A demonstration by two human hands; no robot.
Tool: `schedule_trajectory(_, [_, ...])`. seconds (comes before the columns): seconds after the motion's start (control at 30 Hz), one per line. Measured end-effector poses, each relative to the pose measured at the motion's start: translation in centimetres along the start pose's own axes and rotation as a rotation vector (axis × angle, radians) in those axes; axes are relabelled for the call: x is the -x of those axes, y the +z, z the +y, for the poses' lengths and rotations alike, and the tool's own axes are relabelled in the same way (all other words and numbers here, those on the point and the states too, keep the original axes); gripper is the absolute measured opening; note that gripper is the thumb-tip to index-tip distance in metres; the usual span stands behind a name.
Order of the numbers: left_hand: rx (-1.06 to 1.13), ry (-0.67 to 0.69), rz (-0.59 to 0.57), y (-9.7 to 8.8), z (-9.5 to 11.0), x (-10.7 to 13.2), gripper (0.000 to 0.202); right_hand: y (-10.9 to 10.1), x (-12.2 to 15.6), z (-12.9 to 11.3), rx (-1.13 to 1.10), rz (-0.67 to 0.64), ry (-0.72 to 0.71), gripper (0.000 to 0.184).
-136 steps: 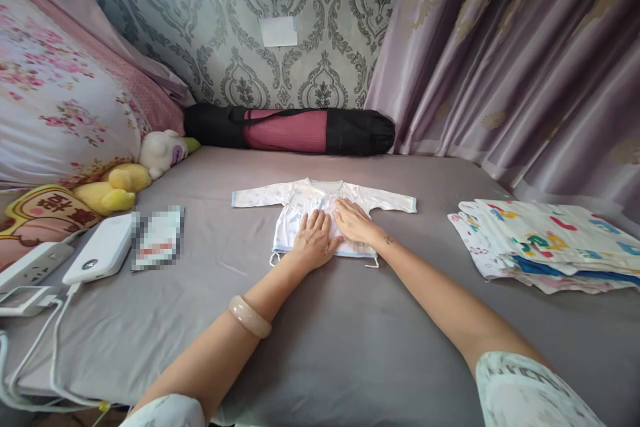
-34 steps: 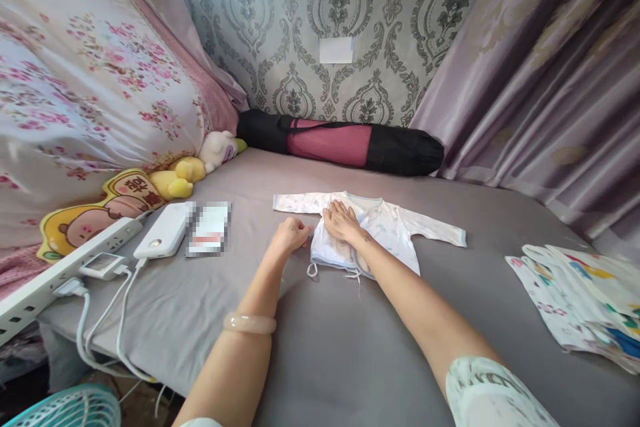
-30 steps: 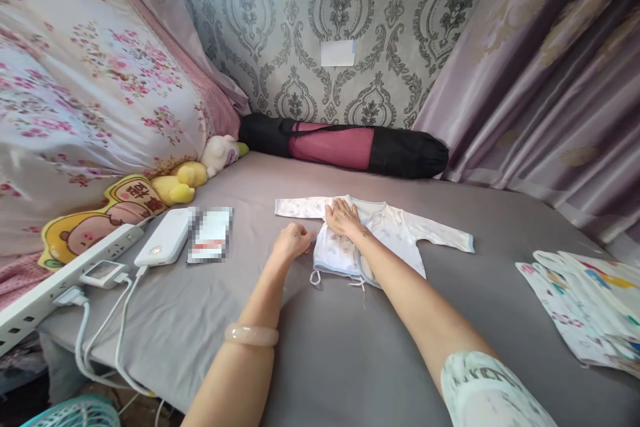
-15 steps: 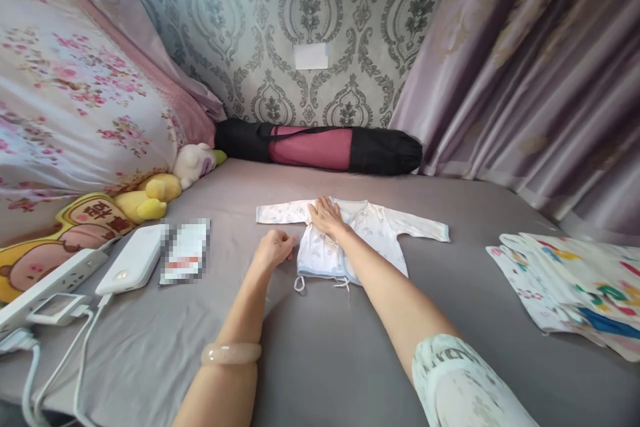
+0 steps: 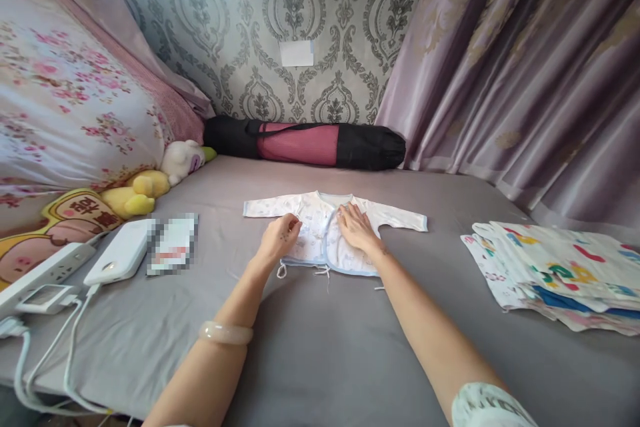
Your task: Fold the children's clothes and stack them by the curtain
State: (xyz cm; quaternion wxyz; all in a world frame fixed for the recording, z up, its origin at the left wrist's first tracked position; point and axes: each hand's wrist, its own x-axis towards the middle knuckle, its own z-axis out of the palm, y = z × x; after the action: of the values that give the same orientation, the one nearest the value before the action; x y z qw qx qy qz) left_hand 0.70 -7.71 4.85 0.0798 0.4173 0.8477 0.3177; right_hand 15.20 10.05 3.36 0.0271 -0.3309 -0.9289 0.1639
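Note:
A small white baby shirt with pale blue trim and a faint print lies spread on the bed, its sleeves stretched out to both sides. Thin ties hang from its lower hem. My right hand rests flat on the right front panel, fingers stretched out toward the neckline. At the shirt's left side, below the sleeve, my left hand is closed with curled fingers against the cloth. Whether fabric is caught between those fingertips is hidden.
Folded printed cloths are stacked at the right. To the left lie a white power bank, a power strip with cables, a blurred packet and plush toys. A black-and-pink roll bag lies along the wall.
My right hand has shifted from the shirt's left front to its right front. My left hand has moved from beside the shirt onto its left side. The view has turned slightly right.

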Motion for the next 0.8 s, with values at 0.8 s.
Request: schedule_trajectory(0.8, [-0.481, 0.451, -0.147, 8.6, 7.7, -5.4, 0.025, -0.4, -0.5, 3.7, 0.098, 0.096, -0.018, 0.051])
